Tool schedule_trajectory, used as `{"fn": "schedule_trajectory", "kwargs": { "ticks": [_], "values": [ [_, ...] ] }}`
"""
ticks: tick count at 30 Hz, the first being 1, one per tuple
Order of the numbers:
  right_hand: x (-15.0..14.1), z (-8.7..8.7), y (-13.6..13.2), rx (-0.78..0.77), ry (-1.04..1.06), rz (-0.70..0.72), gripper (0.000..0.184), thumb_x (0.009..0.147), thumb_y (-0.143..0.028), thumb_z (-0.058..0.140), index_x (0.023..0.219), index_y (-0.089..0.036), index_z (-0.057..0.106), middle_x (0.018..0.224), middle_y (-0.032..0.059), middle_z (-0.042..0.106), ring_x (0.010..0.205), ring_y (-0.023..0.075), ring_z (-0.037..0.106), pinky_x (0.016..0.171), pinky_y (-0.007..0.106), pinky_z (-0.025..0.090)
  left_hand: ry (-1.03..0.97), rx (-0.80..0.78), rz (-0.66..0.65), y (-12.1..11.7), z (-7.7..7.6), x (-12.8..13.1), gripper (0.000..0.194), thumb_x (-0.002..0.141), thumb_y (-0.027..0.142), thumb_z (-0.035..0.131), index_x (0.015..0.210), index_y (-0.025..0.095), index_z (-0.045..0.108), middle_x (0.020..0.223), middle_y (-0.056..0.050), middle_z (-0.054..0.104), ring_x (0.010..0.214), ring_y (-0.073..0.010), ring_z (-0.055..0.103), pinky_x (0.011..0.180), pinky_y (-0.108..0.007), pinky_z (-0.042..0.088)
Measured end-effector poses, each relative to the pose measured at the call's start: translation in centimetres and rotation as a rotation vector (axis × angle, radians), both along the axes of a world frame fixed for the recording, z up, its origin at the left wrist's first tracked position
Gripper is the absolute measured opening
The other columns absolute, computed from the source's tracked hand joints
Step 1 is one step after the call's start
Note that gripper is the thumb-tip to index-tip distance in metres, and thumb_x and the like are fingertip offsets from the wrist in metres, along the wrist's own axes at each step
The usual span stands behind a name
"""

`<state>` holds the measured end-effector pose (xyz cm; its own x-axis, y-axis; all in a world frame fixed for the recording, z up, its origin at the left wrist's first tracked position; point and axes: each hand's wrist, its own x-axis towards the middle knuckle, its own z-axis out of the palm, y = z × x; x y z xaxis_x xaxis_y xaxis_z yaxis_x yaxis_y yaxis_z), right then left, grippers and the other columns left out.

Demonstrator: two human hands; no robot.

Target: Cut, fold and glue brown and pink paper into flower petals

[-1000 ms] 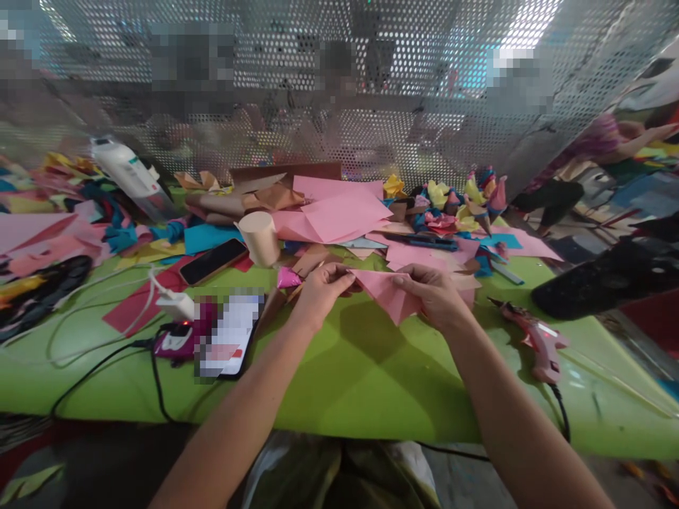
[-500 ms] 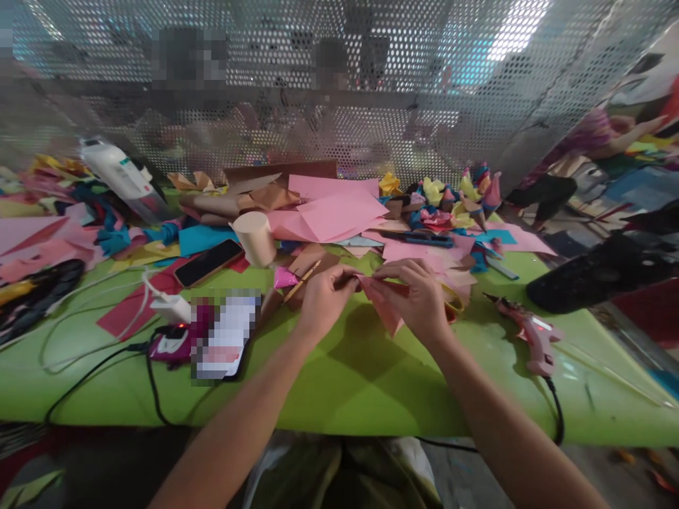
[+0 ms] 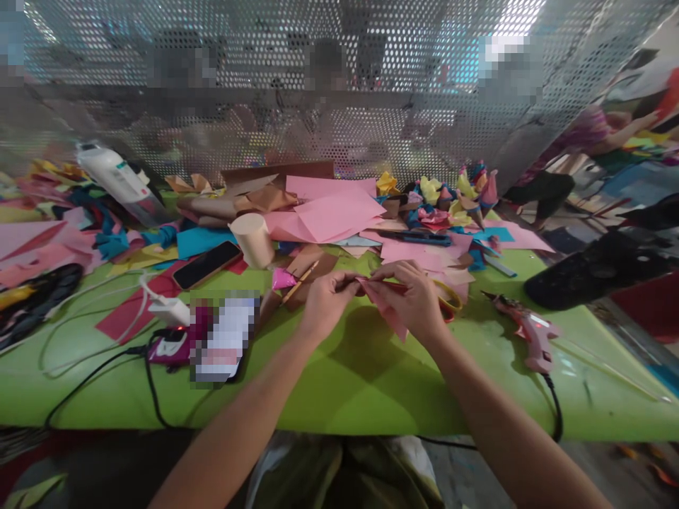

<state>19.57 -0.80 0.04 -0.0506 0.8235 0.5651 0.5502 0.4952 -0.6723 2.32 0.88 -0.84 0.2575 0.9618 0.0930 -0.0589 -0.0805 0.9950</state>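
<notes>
Between my two hands, a folded piece of pink paper is held above the green table. My left hand is closed, its thumb and fingers pinching the paper's left tip. The paper's upper side is gripped by my right hand, whose fingers lie over it and partly hide it. Scissors with yellow and red handles lie just right of my right hand. To the left of my left hand are a pencil and a small shiny pink packet.
A pink glue gun lies on the right by a black cylinder. On the left are phones, a purple power strip and cables. Pink sheets, a beige cup and paper flowers line the back, before a perforated metal screen.
The pink paper's lower corner has swung slightly right and down, and the paper looks narrower. Both hands keep hold of it, nearly in place.
</notes>
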Motion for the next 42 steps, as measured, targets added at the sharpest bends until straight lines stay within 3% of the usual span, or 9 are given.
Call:
{"fn": "schedule_trajectory", "kwargs": {
  "ticks": [7, 13, 23, 33, 42],
  "values": [
    [0.14, -0.39, 0.31, -0.012, 0.023, 0.044, 0.016, 0.089, -0.038, 0.071, 0.079, -0.026, 0.074, 0.086, 0.0052, 0.077, 0.089, 0.0265, 0.066, 0.082, 0.042, 0.049, 0.131, 0.056, 0.031, -0.18, -0.10, 0.10, 0.014, 0.087, 0.018, 0.065, 0.093, 0.016, 0.078, 0.084, -0.005, 0.078, 0.078, -0.0163, 0.073, 0.076, -0.026, 0.056],
    [0.06, -0.52, 0.20, 0.023, -0.014, -0.036, 0.014, 0.087, -0.034, 0.072, 0.075, -0.026, 0.071, 0.084, 0.0052, 0.075, 0.088, 0.0271, 0.065, 0.082, 0.043, 0.049, 0.119, 0.050, 0.012, -0.37, -0.04, 0.19, 0.015, 0.086, 0.022, 0.067, 0.095, 0.016, 0.077, 0.085, -0.005, 0.079, 0.079, -0.0173, 0.073, 0.078, -0.028, 0.057],
    [-0.02, -0.41, 0.13, 0.039, -0.041, -0.030, 0.017, 0.088, -0.035, 0.070, 0.074, -0.026, 0.069, 0.082, 0.0052, 0.074, 0.087, 0.0272, 0.064, 0.079, 0.042, 0.049, 0.019, -0.003, -0.031, -0.33, 0.03, 0.28, 0.017, 0.086, 0.028, 0.068, 0.093, 0.015, 0.077, 0.082, -0.005, 0.077, 0.077, -0.0175, 0.073, 0.079, -0.030, 0.058],
    [0.13, -0.44, 0.25, -0.001, -0.059, 0.021, 0.013, 0.088, -0.032, 0.070, 0.076, -0.027, 0.071, 0.082, 0.0036, 0.076, 0.085, 0.0261, 0.064, 0.080, 0.041, 0.048, 0.158, 0.075, 0.014, -0.27, -0.28, -0.05, 0.015, 0.088, 0.027, 0.068, 0.092, 0.016, 0.077, 0.082, -0.005, 0.078, 0.076, -0.0177, 0.073, 0.074, -0.027, 0.056],
    [-0.14, -0.68, 0.25, 0.034, -0.052, -0.027, 0.013, 0.087, -0.030, 0.070, 0.076, -0.025, 0.068, 0.083, 0.0046, 0.073, 0.087, 0.0258, 0.062, 0.080, 0.040, 0.047, -0.011, 0.000, -0.036, -0.29, -0.17, 0.26, 0.026, 0.083, 0.039, 0.073, 0.091, 0.014, 0.075, 0.081, -0.006, 0.076, 0.078, -0.0190, 0.073, 0.079, -0.032, 0.058]
  ]
}}
